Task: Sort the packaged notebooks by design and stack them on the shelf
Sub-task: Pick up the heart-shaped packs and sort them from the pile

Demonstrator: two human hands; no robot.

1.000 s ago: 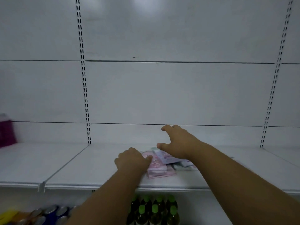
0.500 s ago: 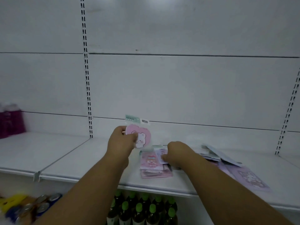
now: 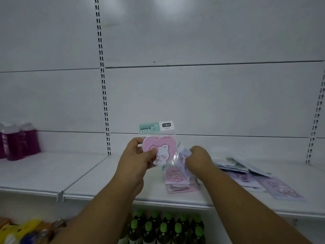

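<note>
My left hand (image 3: 139,154) holds up a pink heart-shaped notebook (image 3: 162,148) in a clear packet with a green header card, thumb on its front. My right hand (image 3: 197,158) grips a purple packaged notebook (image 3: 182,158), tilted up on edge over a small stack of pink packaged notebooks (image 3: 179,180) on the white shelf (image 3: 105,180). Several purple and blue packaged notebooks (image 3: 260,176) lie spread to the right on the shelf.
Purple bottles (image 3: 17,141) stand at the shelf's far left, beyond a shelf joint (image 3: 60,195). Green-capped bottles (image 3: 165,228) fill the shelf below, with cans and yellow packs (image 3: 26,231) at lower left. Slotted uprights (image 3: 103,85) run up the back wall.
My left hand lifted the pink heart notebook off the pile and raised it upright. My right hand closed on a purple notebook and tipped it up. The view shifted left.
</note>
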